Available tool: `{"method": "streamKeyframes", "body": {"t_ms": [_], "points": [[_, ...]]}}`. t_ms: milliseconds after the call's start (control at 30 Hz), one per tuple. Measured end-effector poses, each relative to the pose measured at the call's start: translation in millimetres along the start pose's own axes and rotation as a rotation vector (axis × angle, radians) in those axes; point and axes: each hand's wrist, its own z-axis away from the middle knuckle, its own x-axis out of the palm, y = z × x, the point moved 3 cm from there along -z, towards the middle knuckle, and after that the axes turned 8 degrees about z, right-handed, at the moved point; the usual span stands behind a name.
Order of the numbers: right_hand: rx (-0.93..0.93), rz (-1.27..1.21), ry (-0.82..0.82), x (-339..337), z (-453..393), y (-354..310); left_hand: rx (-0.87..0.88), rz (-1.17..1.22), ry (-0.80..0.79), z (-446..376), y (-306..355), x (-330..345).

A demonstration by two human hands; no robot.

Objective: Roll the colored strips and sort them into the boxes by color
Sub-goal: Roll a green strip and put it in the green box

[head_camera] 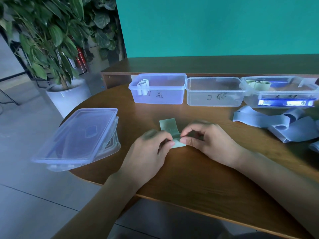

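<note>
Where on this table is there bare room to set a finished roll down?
Bare wood lies between the hands and the row of boxes, and along the near edge of the table. Crowded: loose blue strips at right, stacked lids at left.

**Setting: office or lobby-type interior, staged as a sorting station**

An office-like room is indicated: teal painted wall (pixel 215 25), grey tiled floor (pixel 25 187), large potted plant (pixel 51 40) in a white pot, red fire extinguishers (pixel 80 60) stood behind it. A rounded wooden table (pixel 189 178) is set against a wooden counter (pixel 207 66). Hand-labelled clear plastic boxes (pixel 214 91) are lined up on it, with stacked lids (pixel 81 137) at the table's left edge.
</note>
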Motion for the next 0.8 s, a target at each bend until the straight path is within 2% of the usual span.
{"method": "streamKeyframes", "body": {"t_ms": [200,367,567,700,800], "points": [[0.027,0.055,0.008,1,-10,5,-0.083,-0.04,-0.041,-3,-3,4],[-0.078,0.11,0.083,4,-10,2,-0.103,-0.052,-0.022,-7,-7,7],[-0.058,0.065,-0.03,4,-14,7,-0.095,-0.07,0.006,-11,-8,5],[-0.048,0.094,-0.037,6,-18,11,-0.057,-0.021,0.078,-11,-6,3],[-0.028,0.105,-0.049,6,-22,12,-0.056,-0.023,0.044,-13,-6,4]]}}
